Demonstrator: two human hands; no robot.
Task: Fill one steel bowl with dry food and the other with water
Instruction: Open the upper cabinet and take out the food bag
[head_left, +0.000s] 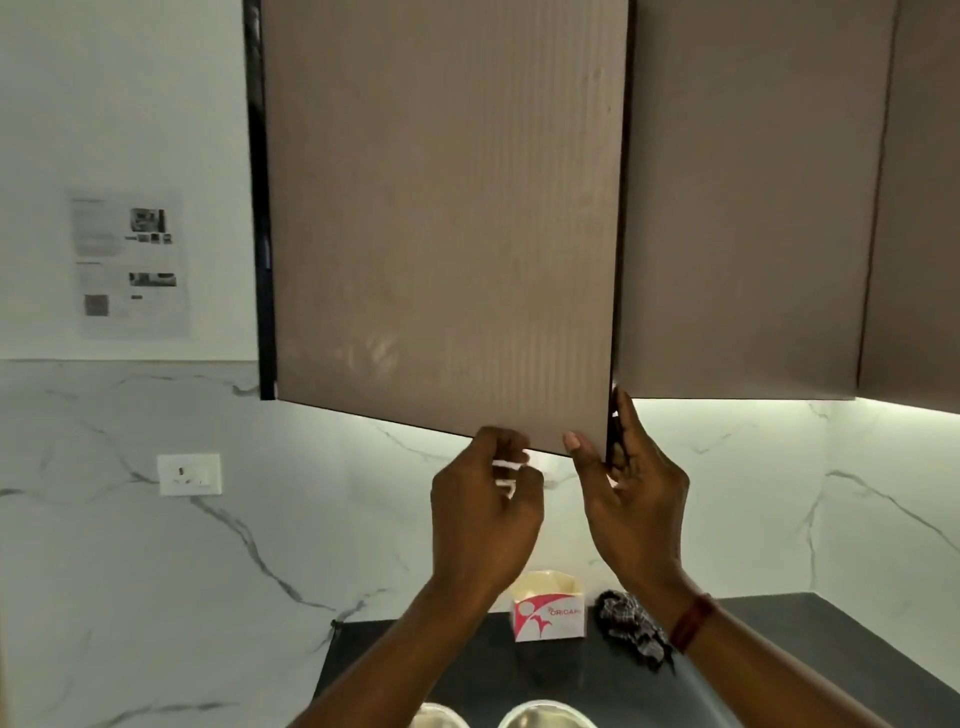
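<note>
— Right hand (631, 488): where?
— At the lower free corner of the cupboard door (441, 218), pinching it. Thumb (576, 447) flat on the front face, fingers tucked behind the edge.
— Left hand (485, 499)?
— Just beside, under the bottom edge, fingers curled. Hooked on the door or merely near it: cannot tell. Something pale among the fingers, perhaps only glare.
— And the steel bowls (545, 714)?
— Well below, side by side on the dark counter (779, 639), cut off at the bottom of view. Only rims showing; contents hidden.
— Which way to pull?
— Hinges apparently down the left side, upright. Free edge on the right, standing a little proud of the neighbouring door (753, 208). So probably towards the body and round to the left, with the right hand nearer and better placed to lead.
— Risk?
— Door sweeping close to the face. Dry food presumably inside, not yet seen.
</note>
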